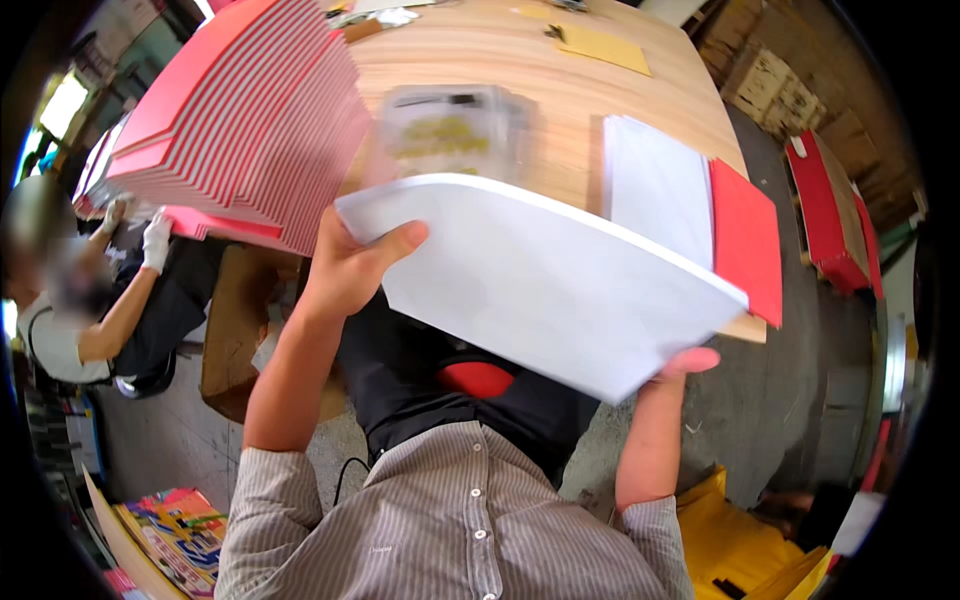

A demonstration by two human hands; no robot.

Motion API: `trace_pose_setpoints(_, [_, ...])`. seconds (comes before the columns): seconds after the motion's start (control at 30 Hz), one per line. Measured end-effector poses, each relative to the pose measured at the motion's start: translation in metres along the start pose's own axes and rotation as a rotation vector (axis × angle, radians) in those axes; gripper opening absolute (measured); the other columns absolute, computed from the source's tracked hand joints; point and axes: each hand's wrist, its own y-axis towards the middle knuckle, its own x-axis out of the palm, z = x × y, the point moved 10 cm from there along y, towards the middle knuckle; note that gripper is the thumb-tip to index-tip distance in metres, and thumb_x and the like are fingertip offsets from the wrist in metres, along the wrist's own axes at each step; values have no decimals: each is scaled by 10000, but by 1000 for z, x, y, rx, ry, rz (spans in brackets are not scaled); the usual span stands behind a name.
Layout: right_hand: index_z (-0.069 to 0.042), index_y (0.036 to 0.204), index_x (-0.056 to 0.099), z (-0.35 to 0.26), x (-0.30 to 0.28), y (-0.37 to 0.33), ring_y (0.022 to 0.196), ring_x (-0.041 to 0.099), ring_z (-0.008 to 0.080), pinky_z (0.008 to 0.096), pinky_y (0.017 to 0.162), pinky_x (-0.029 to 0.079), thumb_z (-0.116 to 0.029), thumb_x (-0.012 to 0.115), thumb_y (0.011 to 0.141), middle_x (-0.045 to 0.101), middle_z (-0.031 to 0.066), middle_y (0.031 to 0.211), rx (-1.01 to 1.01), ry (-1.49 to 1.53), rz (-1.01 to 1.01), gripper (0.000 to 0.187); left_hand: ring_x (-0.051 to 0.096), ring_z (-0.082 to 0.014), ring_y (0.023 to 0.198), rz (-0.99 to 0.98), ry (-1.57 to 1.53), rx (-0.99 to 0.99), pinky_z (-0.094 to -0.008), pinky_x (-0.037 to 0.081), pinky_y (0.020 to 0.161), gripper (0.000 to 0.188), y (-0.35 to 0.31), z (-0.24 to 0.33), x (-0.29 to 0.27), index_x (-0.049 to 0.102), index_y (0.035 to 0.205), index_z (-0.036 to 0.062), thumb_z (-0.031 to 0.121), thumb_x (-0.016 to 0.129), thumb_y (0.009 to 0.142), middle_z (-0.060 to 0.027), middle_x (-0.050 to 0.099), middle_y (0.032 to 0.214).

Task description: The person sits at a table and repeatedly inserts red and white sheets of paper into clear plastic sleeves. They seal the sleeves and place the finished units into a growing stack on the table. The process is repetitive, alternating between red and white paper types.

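A large white flat panel (545, 285), its edge slightly thick, is held tilted between my two hands above my lap, in front of the table edge. My left hand (350, 265) grips its left end with the thumb lying on the upper face. At the lower right corner my right hand (683, 366) grips it from below, with most of its fingers hidden underneath. Beyond the panel lies a blurred pile of clear plastic packaging (445, 130) with yellowish print. Right of that are a stack of white sheets (655, 185) and a red sheet or stack (745, 240) beside it.
A tall stack of red-and-white boards (250, 120) stands at the table's left. A yellow envelope (605, 48) lies at the far side of the table (480, 45). A co-worker with white gloves (157, 240) sits at left near a cardboard box (235, 330). Yellow material (735, 530) is at lower right.
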Motion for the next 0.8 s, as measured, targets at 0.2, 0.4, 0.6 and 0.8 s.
trace_pose_setpoints(0.2, [16, 1314, 565, 15, 44, 2, 1122, 603, 188, 377, 957, 503, -198, 686, 937, 644, 89, 1224, 214, -120, -153, 450, 651, -132, 921, -15, -49, 9, -286, 513, 817, 279, 16, -38, -16, 689, 1138, -12, 71, 751, 879, -43, 718, 1012])
trace_pose_setpoints(0.4, [11, 1160, 657, 35, 47, 38, 936, 612, 111, 294, 826, 514, -117, 766, 885, 696, 30, 1023, 191, -410, -117, 322, 666, -163, 959, -157, 47, 15, -306, 521, 865, 257, 48, -56, -32, 691, 1142, -24, 62, 721, 901, -74, 724, 1043])
trace_pose_setpoints(0.6, [9, 1198, 639, 63, 48, 46, 985, 618, 121, 301, 881, 505, -101, 769, 875, 700, 45, 1073, 238, -361, -115, 365, 625, -173, 1078, -128, -202, -54, -322, 511, 910, 432, 50, -126, -38, 596, 1277, -18, 20, 737, 870, -78, 681, 1161])
trace_pose_setpoints(0.8, [-7, 1413, 511, 46, 68, 54, 1193, 545, 159, 327, 1048, 419, -47, 797, 803, 585, 47, 1360, 227, -357, -252, 675, 634, -154, 1001, -125, -56, -121, -286, 565, 772, 699, 47, -143, -38, 500, 1364, 17, 107, 852, 766, -51, 662, 1085])
